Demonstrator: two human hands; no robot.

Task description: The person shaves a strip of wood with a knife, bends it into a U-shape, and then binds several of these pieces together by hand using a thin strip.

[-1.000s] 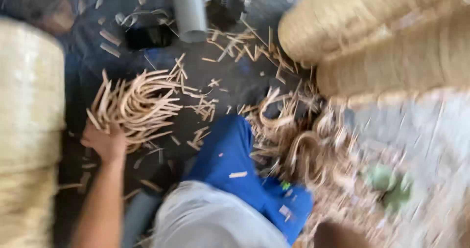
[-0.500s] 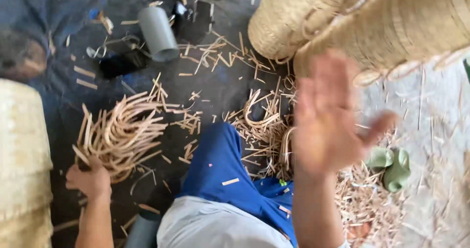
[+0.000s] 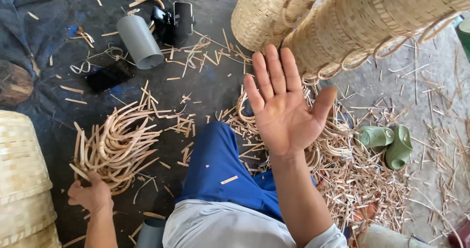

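From the head camera, the left hand (image 3: 90, 195) sits low on the dark ground cloth, its fingers curled shut around the bottom ends of a bundle of curved, pale tan cane strips (image 3: 115, 145). The bundle fans up and away from those fingers, its loops lying on the dark mat (image 3: 205, 89). Just outside the left knuckles stands a stack of woven pale bamboo baskets (image 3: 22, 179).

The right hand (image 3: 284, 108) is raised palm-up toward the camera, fingers spread wide and straight, thumb out to the side; it holds nothing. Beyond its fingertips hang more woven bamboo baskets with loop handles (image 3: 342, 23). Behind the palm and below the thumb lies a loose heap of cane shavings and offcuts (image 3: 352, 174), and beside the thumb, further out, a pair of green rubber sandals (image 3: 387, 143) rests on the litter.

Between the two hands the person's leg in blue trousers (image 3: 220, 172) stretches forward. Well beyond the left fingers, past the bundle, lie a grey plastic pipe section (image 3: 139, 41), a flat black phone (image 3: 110, 76) and a dark round log end (image 3: 14, 84).
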